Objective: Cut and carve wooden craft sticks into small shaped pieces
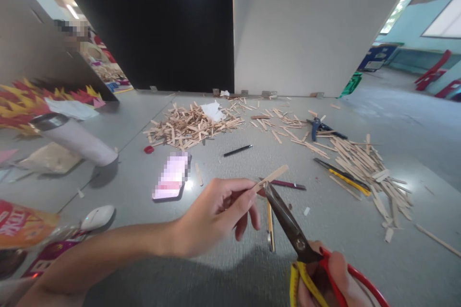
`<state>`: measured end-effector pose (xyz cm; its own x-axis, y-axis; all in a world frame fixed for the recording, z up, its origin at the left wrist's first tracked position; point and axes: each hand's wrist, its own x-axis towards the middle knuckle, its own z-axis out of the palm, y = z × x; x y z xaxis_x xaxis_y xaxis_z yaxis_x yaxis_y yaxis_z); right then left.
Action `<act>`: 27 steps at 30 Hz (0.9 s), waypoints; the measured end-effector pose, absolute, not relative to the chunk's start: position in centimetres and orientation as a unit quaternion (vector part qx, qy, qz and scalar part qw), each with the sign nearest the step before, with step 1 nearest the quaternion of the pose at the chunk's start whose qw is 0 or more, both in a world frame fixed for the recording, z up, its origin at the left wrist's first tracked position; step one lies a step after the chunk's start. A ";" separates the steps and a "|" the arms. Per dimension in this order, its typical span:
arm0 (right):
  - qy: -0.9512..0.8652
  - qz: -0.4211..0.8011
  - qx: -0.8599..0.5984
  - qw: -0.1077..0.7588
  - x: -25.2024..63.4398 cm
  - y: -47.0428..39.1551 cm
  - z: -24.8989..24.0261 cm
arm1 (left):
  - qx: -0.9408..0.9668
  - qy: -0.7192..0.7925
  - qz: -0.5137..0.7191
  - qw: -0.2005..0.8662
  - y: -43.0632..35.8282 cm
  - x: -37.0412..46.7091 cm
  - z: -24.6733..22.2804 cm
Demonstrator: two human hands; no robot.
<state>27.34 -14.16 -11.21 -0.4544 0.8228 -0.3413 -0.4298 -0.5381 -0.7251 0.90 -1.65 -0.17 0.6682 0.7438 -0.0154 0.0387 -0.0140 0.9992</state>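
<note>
Between thumb and fingers, my left hand pinches a flat wooden craft stick that slants up to the right. My right hand grips the scissors by their red and yellow handles. The blade tips meet the stick just past my left fingertips; whether they cut into it I cannot tell. Behind them a dark red pen lies on the tabletop. Beneath the blades is a yellow cutter, partly hidden. A black pen and a phone lie farther left.
A heap of craft sticks lies at the back, another pile at right beside a yellow-black cutter and dark blue pliers. On the left are a tumbler, a white mouse and a snack bag. Upright panels stand behind.
</note>
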 end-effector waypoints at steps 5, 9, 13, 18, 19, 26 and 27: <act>-0.273 0.796 -0.349 0.413 26.3 -14.2 -12.3 | 0.665 0.297 0.279 0.626 -1.3 0.7 -0.1; -0.247 0.795 -0.368 0.414 25.4 -13.7 -12.0 | 0.695 0.316 0.263 0.589 -0.6 0.7 0.1; -0.299 0.795 -0.338 0.405 24.4 -12.4 -10.0 | 0.697 0.354 0.238 0.577 0.0 0.8 -0.1; -0.315 0.811 -0.314 0.380 23.8 -11.2 -8.4 | 0.676 0.348 0.232 0.607 0.7 0.9 -0.9; -0.309 0.819 -0.304 0.378 23.9 -11.1 -8.5 | 0.674 0.343 0.231 0.612 0.9 0.9 -1.0; -0.242 0.877 -0.224 0.349 25.0 -10.4 -10.1 | 0.599 0.323 0.180 0.710 3.1 0.5 -1.7; -0.246 0.879 -0.199 0.357 25.3 -10.2 -9.7 | 0.582 0.329 0.174 0.723 3.4 0.5 -1.7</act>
